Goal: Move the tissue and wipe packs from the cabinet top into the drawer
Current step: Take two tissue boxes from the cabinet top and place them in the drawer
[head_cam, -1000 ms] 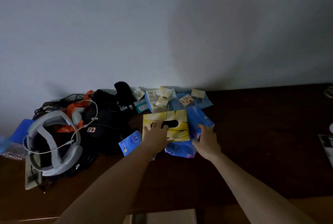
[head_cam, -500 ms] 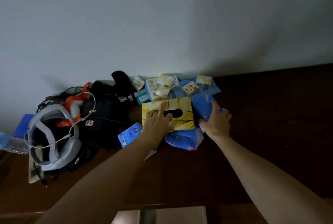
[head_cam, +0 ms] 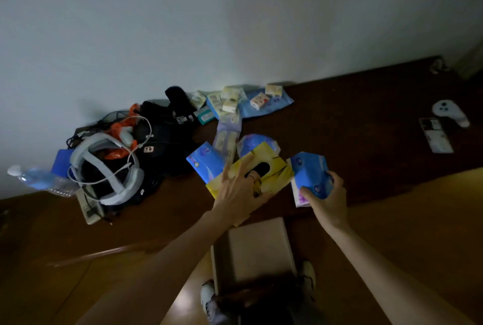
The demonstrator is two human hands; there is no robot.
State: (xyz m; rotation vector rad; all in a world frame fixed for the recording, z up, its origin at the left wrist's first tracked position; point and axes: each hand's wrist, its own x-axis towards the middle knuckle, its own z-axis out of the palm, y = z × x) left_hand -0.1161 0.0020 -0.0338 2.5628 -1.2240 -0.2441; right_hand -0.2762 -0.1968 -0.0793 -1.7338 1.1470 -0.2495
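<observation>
Now we've lifted the yellow tissue box [head_cam: 271,175], left hand [head_cam: 240,191] gripping it, right hand [head_cam: 328,199] clamped on the blue pack [head_cam: 309,173]; drawer [head_cam: 258,249] waits at six o'clock.

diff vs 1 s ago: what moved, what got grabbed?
The right hand took hold of the blue pack and lifted it toward the open drawer. The left hand pulled the yellow tissue box toward the cabinet edge, a finger in its slot. The headset pile and back packs stayed.
</observation>
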